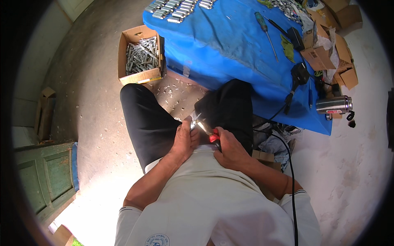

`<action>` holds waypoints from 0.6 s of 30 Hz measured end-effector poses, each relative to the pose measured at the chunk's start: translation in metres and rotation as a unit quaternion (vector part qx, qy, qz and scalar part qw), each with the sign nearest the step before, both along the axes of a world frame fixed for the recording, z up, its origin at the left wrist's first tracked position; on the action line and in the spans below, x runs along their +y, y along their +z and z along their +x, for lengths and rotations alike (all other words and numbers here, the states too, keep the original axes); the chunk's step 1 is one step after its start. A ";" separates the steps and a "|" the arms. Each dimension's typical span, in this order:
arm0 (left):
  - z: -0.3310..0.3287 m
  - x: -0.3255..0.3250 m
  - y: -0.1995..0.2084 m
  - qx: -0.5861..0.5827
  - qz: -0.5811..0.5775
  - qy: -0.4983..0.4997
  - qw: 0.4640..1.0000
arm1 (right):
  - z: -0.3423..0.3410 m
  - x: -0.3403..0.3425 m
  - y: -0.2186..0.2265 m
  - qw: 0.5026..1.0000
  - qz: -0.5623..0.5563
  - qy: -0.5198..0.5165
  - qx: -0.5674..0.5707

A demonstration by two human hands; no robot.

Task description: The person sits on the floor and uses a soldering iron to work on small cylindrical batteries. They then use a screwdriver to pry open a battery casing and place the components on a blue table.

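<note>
Over my lap, my left hand is closed around a small silvery metal piece, with its upper end showing past my thumb. My right hand grips a pair of pliers by their red and black handles. The pliers' jaws point up and left toward the piece. Glare and the small size hide whether they touch it. Both hands are close together, just in front of my shirt and between my knees.
A blue-covered table stands ahead, bearing rows of silvery cylinders, a green-handled screwdriver, a black adapter and a steel flask. Left of it, a cardboard box holds many metal parts. A black cable hangs at my right.
</note>
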State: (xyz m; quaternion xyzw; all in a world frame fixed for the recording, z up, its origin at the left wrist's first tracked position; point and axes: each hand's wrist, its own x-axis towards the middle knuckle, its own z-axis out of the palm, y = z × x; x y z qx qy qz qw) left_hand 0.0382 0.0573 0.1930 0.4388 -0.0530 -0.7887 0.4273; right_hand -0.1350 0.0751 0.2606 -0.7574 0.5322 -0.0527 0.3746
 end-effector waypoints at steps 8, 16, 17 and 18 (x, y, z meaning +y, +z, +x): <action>-0.002 -0.002 0.006 -0.030 -0.009 0.006 0.999 | 0.003 0.004 -0.003 0.999 -0.028 -0.021 -0.024; -0.004 -0.002 0.002 -0.056 -0.017 0.022 0.998 | 0.004 0.006 -0.008 0.999 -0.024 -0.022 -0.013; -0.004 -0.003 0.002 -0.049 -0.012 0.019 0.999 | 0.004 0.006 -0.009 0.999 -0.026 -0.020 -0.011; -0.004 -0.003 0.002 -0.041 -0.007 0.018 0.999 | 0.004 0.005 -0.008 0.999 -0.023 -0.022 -0.007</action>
